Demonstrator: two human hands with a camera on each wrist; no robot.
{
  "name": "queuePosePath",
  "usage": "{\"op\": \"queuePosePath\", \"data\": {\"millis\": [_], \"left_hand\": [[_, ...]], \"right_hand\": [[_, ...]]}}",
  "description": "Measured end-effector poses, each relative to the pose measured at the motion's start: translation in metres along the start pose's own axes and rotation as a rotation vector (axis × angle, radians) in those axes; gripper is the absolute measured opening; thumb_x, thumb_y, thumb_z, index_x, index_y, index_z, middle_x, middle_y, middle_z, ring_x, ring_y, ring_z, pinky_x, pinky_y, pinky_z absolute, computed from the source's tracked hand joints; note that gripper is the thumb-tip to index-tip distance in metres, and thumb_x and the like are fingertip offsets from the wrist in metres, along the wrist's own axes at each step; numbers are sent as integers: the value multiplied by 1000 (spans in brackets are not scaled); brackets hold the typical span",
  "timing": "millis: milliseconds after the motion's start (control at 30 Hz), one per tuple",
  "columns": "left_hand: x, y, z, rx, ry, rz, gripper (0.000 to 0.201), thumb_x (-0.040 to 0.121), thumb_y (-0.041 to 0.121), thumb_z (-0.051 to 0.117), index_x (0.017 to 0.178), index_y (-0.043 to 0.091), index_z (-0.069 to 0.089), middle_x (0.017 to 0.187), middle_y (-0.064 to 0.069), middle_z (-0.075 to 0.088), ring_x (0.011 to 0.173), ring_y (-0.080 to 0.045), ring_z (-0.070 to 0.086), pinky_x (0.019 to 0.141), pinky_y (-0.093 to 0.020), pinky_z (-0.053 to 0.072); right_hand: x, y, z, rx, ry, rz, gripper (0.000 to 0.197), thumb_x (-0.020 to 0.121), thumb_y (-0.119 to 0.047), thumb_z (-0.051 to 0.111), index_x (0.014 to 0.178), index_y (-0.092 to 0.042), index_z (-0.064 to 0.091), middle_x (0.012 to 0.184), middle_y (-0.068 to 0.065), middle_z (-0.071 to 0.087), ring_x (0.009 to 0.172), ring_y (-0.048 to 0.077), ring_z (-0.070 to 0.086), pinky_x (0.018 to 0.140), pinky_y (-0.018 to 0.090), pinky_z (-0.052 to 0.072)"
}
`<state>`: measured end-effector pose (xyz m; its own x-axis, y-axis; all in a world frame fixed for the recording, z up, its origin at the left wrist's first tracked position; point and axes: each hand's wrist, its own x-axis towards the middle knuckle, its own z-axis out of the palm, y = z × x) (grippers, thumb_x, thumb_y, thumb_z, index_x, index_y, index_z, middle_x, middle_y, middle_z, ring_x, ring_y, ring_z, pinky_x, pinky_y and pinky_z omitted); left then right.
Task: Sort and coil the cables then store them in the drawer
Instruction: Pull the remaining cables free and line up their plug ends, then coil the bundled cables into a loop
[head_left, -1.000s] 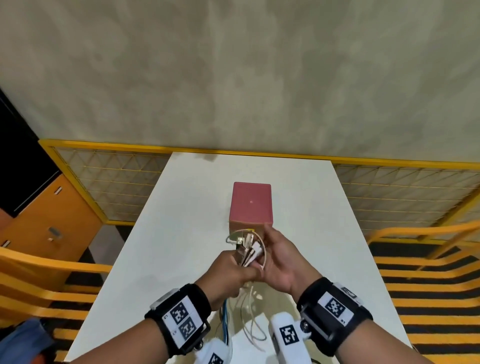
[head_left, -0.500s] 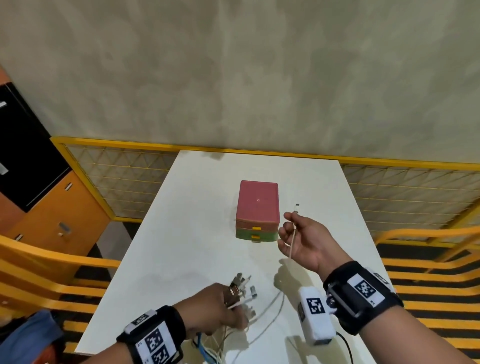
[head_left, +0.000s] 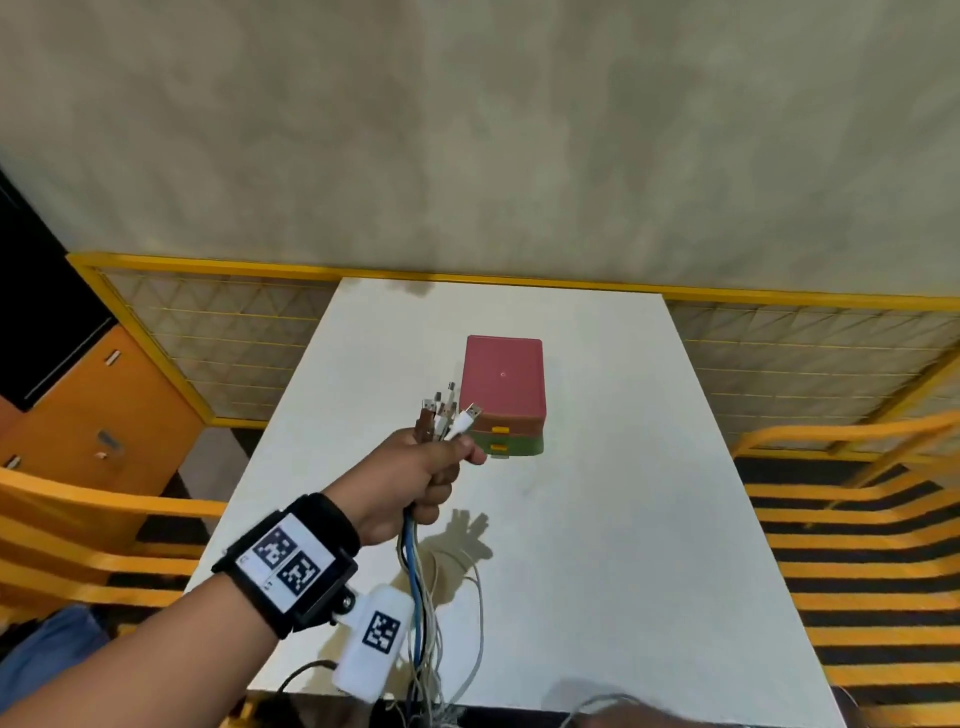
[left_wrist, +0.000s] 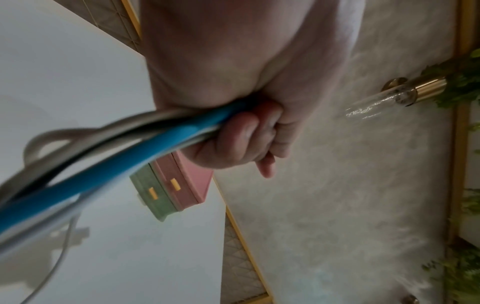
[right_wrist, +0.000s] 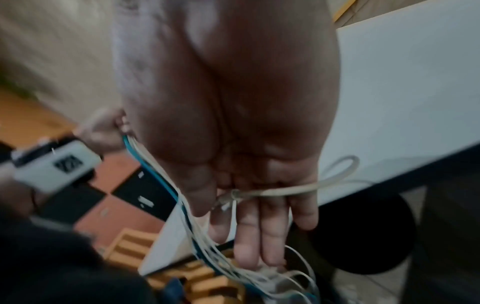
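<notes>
Gripping the cable bundle (head_left: 423, 597) in a fist, left hand (head_left: 415, 478) lifts it while right hand (right_wrist: 259, 216), fingers straight, combs one white strand (right_wrist: 293, 190); tangled tails likely snag at table edge (head_left: 519, 699).

1. One drawer box (head_left: 503, 387) with two drawers, each with one yellow handle.
2. One bundle of cables (head_left: 422, 597): one blue, the white ones too tangled to count.
3. About five plugs (head_left: 441, 410) fan out on top.
4. Two hands: left hand (head_left: 423, 470), right hand (right_wrist: 249, 164).
5. One table (head_left: 623, 519).
</notes>
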<state>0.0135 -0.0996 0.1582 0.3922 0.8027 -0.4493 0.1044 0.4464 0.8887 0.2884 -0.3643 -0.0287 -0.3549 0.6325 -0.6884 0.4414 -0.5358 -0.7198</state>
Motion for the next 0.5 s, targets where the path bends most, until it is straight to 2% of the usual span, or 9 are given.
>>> {"op": "queuePosePath", "data": {"millis": [33, 67, 167, 200, 267, 300, 367, 433, 500], "left_hand": [[0, 2, 2, -10, -7, 4, 25, 102, 26, 50, 101, 6, 65, 61, 3, 22, 49, -12, 17, 48, -27, 11], [0, 4, 4, -18, -17, 10, 26, 102, 26, 50, 100, 6, 65, 60, 4, 24, 49, -11, 18, 48, -27, 12], [-3, 6, 12, -69, -47, 33, 30, 102, 30, 51, 97, 5, 67, 58, 3, 33, 45, -10, 24, 45, -24, 18], [-4, 6, 15, -94, -59, 42, 31, 101, 31, 52, 96, 5, 68, 59, 2, 37, 45, -11, 28, 44, -23, 22], [-6, 7, 22, -146, -71, 59, 32, 101, 32, 52, 95, 5, 68, 61, 0, 45, 46, -13, 39, 46, -24, 34], [-8, 7, 26, -167, -73, 74, 32, 101, 32, 51, 94, 5, 68, 63, -1, 51, 49, -15, 47, 49, -26, 41], [-12, 7, 36, -150, -74, 127, 32, 102, 31, 48, 92, 8, 69, 73, -4, 63, 65, -19, 65, 64, -32, 50], [-14, 5, 46, -59, -74, 209, 31, 101, 33, 49, 90, 14, 70, 89, -2, 73, 89, -20, 71, 79, -37, 52], [-15, 5, 54, -35, -83, 305, 28, 96, 33, 53, 89, 15, 72, 99, 2, 75, 91, -16, 70, 80, -35, 56]], "right_hand": [[6, -6, 2, 71, -30, -34, 8, 88, -37, 64, 91, -31, 68, 93, -13, 71, 98, 7, 61, 85, 18, 46], [5, -9, -17, 69, 19, -62, 10, 87, -39, 65, 93, -33, 68, 95, -14, 71, 99, 5, 62, 87, 19, 46], [-6, 3, -67, -178, 149, -162, 16, 83, -45, 67, 99, -40, 66, 102, -19, 71, 103, -2, 62, 92, 20, 47], [-10, 5, -54, -223, 247, -212, 19, 82, -47, 67, 101, -43, 66, 104, -21, 70, 104, -4, 62, 93, 21, 47], [-3, -74, -30, -179, 326, -384, 24, 80, -50, 68, 103, -49, 64, 108, -25, 69, 107, -9, 60, 97, 22, 47], [-1, -99, -29, -316, 353, -298, 9, 78, -55, 67, 86, -58, 65, 97, -29, 71, 95, -16, 63, 97, 24, 50], [12, -173, -24, -222, 405, -369, 32, 75, -55, 69, 105, -59, 59, 113, -32, 65, 110, -16, 56, 102, 24, 46], [9, -222, -30, -196, 439, -473, 52, 79, -53, 68, 125, -54, 45, 132, -32, 53, 127, -14, 44, 108, 20, 38], [2, -259, -30, -156, 419, -623, 56, 86, -36, 69, 131, -48, 38, 135, -32, 50, 130, -12, 42, 107, 14, 35]]}}
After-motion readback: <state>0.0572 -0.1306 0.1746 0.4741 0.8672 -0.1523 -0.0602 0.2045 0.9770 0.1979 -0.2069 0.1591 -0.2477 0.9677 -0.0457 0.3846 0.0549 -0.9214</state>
